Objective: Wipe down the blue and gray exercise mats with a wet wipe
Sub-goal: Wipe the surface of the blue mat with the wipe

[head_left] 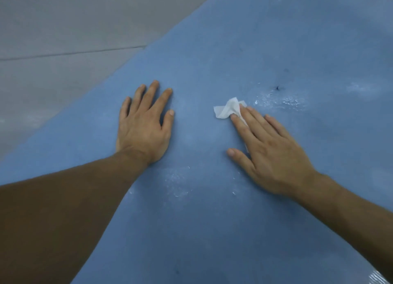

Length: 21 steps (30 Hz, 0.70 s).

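Head view, the only 1 I have: the mat (234, 230) is blue and fills most of the picture, and the wipe (225, 110) lies on it near the middle, white and crumpled.

My right hand (270, 156) lies flat on the mat with straight fingers (253, 122). Their tips press the near edge of the wipe down, and part of the wipe is tucked under them. Nothing is pinched.

My left hand (142, 124) is to the left of the wipe and well apart from it. Its palm is down on the mat, its fingers are spread, and it holds nothing. I judge it to be bracing.

A shiny wet patch (282, 99) sits just right of the wipe, with a small dark mark (277, 88) above it. A fainter wet patch (176, 181) lies nearer me than the wipe, between my 2 forearms. From this I judge those parts wiped. The mat left of the wipe, around my left hand, looks dry and matt, so I judge it not yet done.

A gray surface (63, 28) with a seam lies far left of the wipe, beyond the mat's edge. I cannot tell whether it is floor or the gray mat, and it shows no wet patches. I put the task at partway through the blue mat.
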Each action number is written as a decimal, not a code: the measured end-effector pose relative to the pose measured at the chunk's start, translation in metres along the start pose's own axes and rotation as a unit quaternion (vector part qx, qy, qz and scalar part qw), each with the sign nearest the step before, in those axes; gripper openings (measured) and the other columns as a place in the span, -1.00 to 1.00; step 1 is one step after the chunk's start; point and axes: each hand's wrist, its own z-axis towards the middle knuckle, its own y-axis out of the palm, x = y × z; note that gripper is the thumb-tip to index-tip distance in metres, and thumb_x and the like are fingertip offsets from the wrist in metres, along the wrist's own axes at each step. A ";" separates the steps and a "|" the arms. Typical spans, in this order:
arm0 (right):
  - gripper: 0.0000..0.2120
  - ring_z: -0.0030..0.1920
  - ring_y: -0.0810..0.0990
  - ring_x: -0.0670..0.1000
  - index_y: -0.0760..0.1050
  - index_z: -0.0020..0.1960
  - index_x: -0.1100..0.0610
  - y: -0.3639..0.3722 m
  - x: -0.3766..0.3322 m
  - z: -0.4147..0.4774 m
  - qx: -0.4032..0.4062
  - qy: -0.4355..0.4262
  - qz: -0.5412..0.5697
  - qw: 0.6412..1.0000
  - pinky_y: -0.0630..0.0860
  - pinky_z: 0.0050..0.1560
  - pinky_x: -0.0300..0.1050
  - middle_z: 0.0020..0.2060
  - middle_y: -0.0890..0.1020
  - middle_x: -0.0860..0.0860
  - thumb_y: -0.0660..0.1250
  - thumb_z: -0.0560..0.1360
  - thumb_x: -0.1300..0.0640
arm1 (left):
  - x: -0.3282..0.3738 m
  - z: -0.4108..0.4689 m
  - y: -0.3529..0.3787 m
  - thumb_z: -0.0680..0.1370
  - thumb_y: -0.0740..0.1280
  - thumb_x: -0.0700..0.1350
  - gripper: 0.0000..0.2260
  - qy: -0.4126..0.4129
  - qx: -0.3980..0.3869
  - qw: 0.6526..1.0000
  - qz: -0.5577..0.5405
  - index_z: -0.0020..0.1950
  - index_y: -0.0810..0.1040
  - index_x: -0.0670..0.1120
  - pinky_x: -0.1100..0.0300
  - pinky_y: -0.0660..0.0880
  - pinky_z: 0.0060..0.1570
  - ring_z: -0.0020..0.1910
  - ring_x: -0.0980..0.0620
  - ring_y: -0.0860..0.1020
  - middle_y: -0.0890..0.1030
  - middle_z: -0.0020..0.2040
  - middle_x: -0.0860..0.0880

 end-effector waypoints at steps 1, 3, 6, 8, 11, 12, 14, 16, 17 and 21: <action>-0.25 0.67 0.02 0.01 0.04 0.69 0.13 0.000 0.005 0.005 0.000 0.018 0.004 1.000 -0.05 0.65 0.01 0.68 0.05 0.05 -0.16 0.66 -0.31 | 0.000 0.000 0.000 0.65 -0.02 0.20 -0.46 0.001 -0.002 1.000 0.001 0.64 0.23 0.15 -0.07 -0.05 0.62 0.67 0.01 0.03 0.12 0.69 0.07; -0.24 0.67 0.01 0.02 0.01 0.69 0.13 0.001 0.013 0.015 0.002 0.046 0.012 0.999 -0.05 0.65 0.03 0.68 0.05 0.06 -0.19 0.65 -0.32 | -0.001 0.000 0.000 0.65 -0.02 0.22 -0.45 0.002 -0.007 1.000 0.003 0.65 0.21 0.15 -0.08 -0.06 0.62 0.67 0.02 0.02 0.10 0.69 0.08; -0.26 0.67 -0.01 0.02 0.00 0.69 0.12 0.003 0.022 0.025 0.016 0.081 0.031 0.996 -0.08 0.65 0.01 0.68 0.04 0.03 -0.19 0.67 -0.32 | -0.002 0.000 0.000 0.65 -0.03 0.27 -0.42 0.006 -0.011 1.000 0.008 0.66 0.17 0.16 -0.08 -0.07 0.63 0.67 0.03 -0.01 0.07 0.69 0.09; -0.24 0.67 -0.02 0.02 0.01 0.69 0.13 0.001 0.025 0.029 0.019 0.103 0.051 0.993 -0.10 0.64 -0.02 0.68 0.02 0.03 -0.14 0.66 -0.32 | -0.002 0.000 0.000 0.63 -0.04 0.31 -0.40 0.007 -0.012 1.000 0.007 0.66 0.16 0.17 -0.08 -0.08 0.63 0.67 0.03 -0.03 0.06 0.70 0.10; -0.18 0.67 -0.11 0.00 -0.08 0.70 0.10 -0.007 0.021 0.029 -0.015 0.100 0.102 0.990 -0.13 0.64 -0.05 0.69 -0.06 0.02 -0.15 0.60 -0.37 | -0.001 0.001 0.000 0.62 -0.04 0.34 -0.38 0.008 -0.013 1.000 0.008 0.66 0.15 0.18 -0.09 -0.07 0.63 0.67 0.04 -0.03 0.05 0.69 0.11; -0.18 0.67 -0.14 -0.01 -0.11 0.70 0.09 -0.010 0.017 0.024 -0.029 0.076 0.109 0.991 -0.13 0.64 -0.04 0.69 -0.09 0.02 -0.17 0.61 -0.38 | -0.002 0.000 0.000 0.62 -0.05 0.34 -0.38 0.008 -0.013 1.000 0.008 0.66 0.15 0.18 -0.09 -0.07 0.63 0.67 0.04 -0.04 0.05 0.69 0.11; -0.19 0.67 -0.16 -0.01 -0.13 0.70 0.10 -0.012 0.004 0.003 -0.052 -0.006 0.093 0.994 -0.08 0.65 0.00 0.69 -0.11 0.03 -0.18 0.64 -0.40 | -0.002 0.000 0.001 0.62 -0.05 0.35 -0.38 0.008 -0.013 1.000 0.007 0.66 0.14 0.18 -0.10 -0.07 0.63 0.67 0.04 -0.04 0.05 0.69 0.11; -0.20 0.67 -0.16 -0.01 -0.08 0.70 0.12 -0.010 -0.007 -0.026 -0.066 -0.091 0.069 0.991 -0.05 0.64 0.01 0.68 -0.08 0.04 -0.15 0.65 -0.38 | -0.003 0.001 0.002 0.62 -0.06 0.35 -0.38 0.010 -0.010 1.000 0.009 0.66 0.14 0.18 -0.12 -0.06 0.62 0.67 0.03 -0.03 0.05 0.69 0.11; -0.21 0.67 -0.15 -0.01 -0.04 0.69 0.13 -0.008 -0.010 -0.040 -0.068 -0.119 0.062 0.989 -0.05 0.64 0.00 0.68 -0.06 0.04 -0.12 0.67 -0.37 | -0.003 0.001 0.002 0.62 -0.06 0.35 -0.38 0.010 -0.008 1.000 0.011 0.65 0.15 0.18 -0.13 -0.06 0.62 0.67 0.02 -0.03 0.06 0.69 0.10; -0.24 0.67 -0.03 -0.01 0.05 0.68 0.15 -0.005 -0.004 -0.066 -0.048 -0.136 0.046 0.988 0.01 0.62 0.00 0.68 0.04 0.05 -0.04 0.69 -0.35 | -0.004 0.001 0.003 0.62 -0.05 0.35 -0.38 0.011 -0.002 1.000 0.010 0.65 0.15 0.18 -0.13 -0.05 0.62 0.67 0.02 -0.01 0.07 0.69 0.09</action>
